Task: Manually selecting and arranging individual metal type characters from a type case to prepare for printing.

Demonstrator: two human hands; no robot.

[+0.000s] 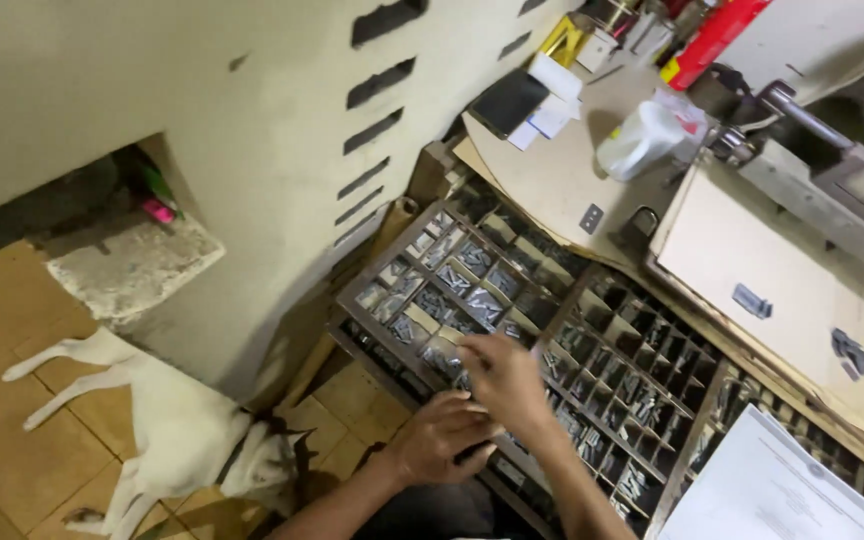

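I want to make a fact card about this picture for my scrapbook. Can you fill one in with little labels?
Place: workshop corner, tiled floor
Main thing: compartment tray full of small grey metal pieces
Right hand: reaching into the tray's near compartments
Left hand: at the tray's near edge, fingers curled, contents unclear
Animal: white dog lying on the floor
Also: white paper sheet, white jug

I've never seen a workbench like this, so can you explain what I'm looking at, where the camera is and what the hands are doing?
The single picture comes from a camera worn on the person's head, looking down. Below is a wooden tray split into many small compartments holding little grey metal pieces. The right hand reaches into the compartments, fingers spread. The left hand is curled at the tray's near edge around something dark; what it is cannot be told. A white sheet of paper lies lower right, a white plastic bottle on the board above. A white dog lies on the tiled floor.
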